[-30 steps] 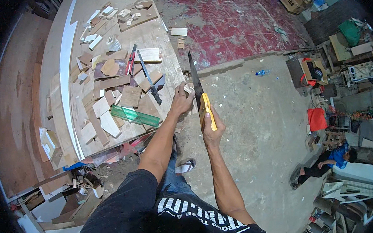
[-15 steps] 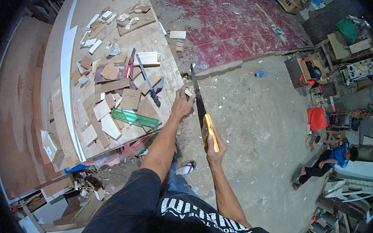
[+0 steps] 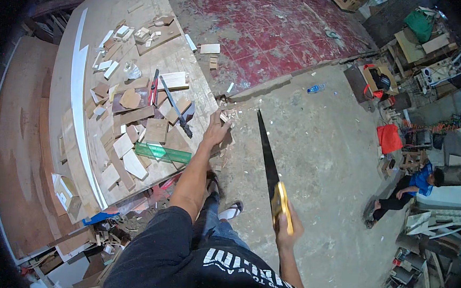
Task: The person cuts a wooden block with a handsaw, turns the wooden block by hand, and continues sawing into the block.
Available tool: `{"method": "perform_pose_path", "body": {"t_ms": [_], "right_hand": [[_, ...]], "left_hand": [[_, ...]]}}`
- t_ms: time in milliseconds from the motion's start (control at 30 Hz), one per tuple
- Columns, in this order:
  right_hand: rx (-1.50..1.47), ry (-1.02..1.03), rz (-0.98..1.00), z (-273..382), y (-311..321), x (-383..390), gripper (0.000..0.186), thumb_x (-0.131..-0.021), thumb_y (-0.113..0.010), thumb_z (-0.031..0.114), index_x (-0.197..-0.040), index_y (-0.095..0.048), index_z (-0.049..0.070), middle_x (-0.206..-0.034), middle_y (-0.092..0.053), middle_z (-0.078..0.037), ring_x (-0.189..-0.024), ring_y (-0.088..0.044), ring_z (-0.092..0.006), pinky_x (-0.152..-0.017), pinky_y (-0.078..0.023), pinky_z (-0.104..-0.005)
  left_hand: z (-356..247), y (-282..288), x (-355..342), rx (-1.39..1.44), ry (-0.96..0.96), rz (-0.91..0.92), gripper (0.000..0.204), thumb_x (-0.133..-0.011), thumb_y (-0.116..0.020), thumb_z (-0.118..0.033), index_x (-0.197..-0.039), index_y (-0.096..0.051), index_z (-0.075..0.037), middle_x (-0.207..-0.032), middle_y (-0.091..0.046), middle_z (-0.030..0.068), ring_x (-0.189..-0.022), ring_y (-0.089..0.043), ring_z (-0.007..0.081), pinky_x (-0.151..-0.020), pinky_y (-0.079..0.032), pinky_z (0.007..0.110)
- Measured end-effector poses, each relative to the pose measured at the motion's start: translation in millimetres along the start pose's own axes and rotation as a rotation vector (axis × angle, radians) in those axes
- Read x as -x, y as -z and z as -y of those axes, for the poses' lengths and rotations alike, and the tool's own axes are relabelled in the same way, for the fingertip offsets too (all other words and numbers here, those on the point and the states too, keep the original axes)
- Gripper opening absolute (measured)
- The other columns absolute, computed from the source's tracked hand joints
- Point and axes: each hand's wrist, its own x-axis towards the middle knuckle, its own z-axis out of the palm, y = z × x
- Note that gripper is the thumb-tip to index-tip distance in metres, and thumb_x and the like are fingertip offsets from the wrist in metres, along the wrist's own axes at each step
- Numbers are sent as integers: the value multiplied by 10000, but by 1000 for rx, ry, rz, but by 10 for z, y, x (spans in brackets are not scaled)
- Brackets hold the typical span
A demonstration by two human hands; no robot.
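My left hand [image 3: 216, 129] grips a small pale wood piece [image 3: 225, 116] at the right edge of the plywood workbench [image 3: 181, 49]. My right hand [image 3: 289, 227] is closed on the yellow handle [image 3: 282, 206] of a handsaw, whose dark blade [image 3: 266, 152] points up over the concrete floor, apart from the wood piece. On the bench beside my left arm lie a green transparent strip [image 3: 160, 152], a long blue-and-black tool [image 3: 175, 108], a red tool [image 3: 153, 88] and several wood offcuts [image 3: 155, 131].
Red tiles [image 3: 270, 34] lie beyond a low concrete step. A person [image 3: 420, 181] in a blue shirt sits at the right among piled boards and clutter [image 3: 437, 206]. A plastic bottle [image 3: 315, 88] lies on the floor. More scraps [image 3: 68, 253] are heaped below the bench at lower left.
My right hand with the saw has moved right and down, away from the bench edge and the piece in my left hand. My left hand stays at the edge.
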Motion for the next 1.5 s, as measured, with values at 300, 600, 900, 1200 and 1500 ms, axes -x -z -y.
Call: {"method": "perform_pose_path", "body": {"t_ms": [300, 600, 900, 1200, 1500], "right_hand": [[-98, 114, 131, 29, -1381, -1102, 390, -932, -604, 136, -1263, -572, -69, -1178, -649, -240, -1087, -633, -243, -911, -488, -323], [-70, 150, 92, -174, -1673, -1037, 384, -929, -590, 114, -1267, -571, -68, -1169, -648, -256, -1067, -646, -243, -890, -500, -324], [-50, 13, 191, -183, -1569, -862, 389, -928, -590, 121, -1269, -572, -65, -1101, -676, -242, -962, -660, -204, -830, -505, -300], [-38, 111, 121, -594, -974, -147, 385, -916, -593, 83, -1281, -582, -40, -713, -614, -54, -594, -533, -104, -561, -449, -256], [221, -112, -83, -963, -136, 548, 298, -932, -577, 121, -1160, -638, -59, -993, -710, -176, -829, -682, -219, -733, -532, -326]], "left_hand": [[-136, 62, 45, 52, 18, 87, 673, -934, -524, -480, -1451, -271, -131, -1391, -344, 240, -1311, -379, 401, -1084, -328, 435], [-202, 81, 121, 53, 152, 98, 637, -915, -533, -452, -1438, -282, -188, -1420, -358, 159, -1272, -456, 395, -994, -432, 491], [-196, 0, 279, -64, 50, -70, 586, -901, -546, -361, -1388, -302, -145, -1389, -360, 200, -1170, -515, 443, -928, -443, 536], [-256, -16, 107, -187, 73, -100, 569, -892, -530, -365, -1378, -386, -107, -1391, -375, 198, -1236, -465, 429, -941, -438, 547], [85, -118, 673, -276, -60, -71, 525, -846, -527, -110, -1313, -398, 92, -1316, -459, 264, -1236, -436, 438, -1071, -324, 472]]}}
